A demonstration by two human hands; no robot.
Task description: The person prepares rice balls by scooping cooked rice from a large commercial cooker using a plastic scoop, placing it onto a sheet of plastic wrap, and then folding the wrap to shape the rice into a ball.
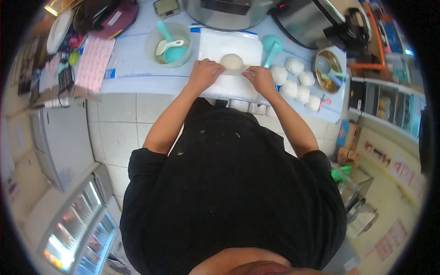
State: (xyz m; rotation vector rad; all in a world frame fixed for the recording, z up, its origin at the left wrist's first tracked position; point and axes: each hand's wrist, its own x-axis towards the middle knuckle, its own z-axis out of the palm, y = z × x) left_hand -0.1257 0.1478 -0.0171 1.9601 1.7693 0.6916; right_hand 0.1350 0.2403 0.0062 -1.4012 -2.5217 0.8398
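Note:
A rounded whitish ball of rice or dough (232, 62) rests on a white sheet (229, 43) on the table. My left hand (205, 74) pinches the thin wrapping edge at the ball's near left side. At its near right side, my right hand (259, 78) grips the edge between thumb and fingers. Several white wrapped balls (289, 89) stand right of my right hand. A turquoise scoop (272, 46) lies behind them. To the left, a translucent tub (150, 46) holds a turquoise cup and a white spoon.
A metal bowl (318, 68) with ladles and food stands at the right, with pink-handled scissors (325, 102) nearer me. Large steel appliances (223, 15) line the back. Pink printed paper (94, 63) and a maroon cap-like item (115, 19) lie at the left.

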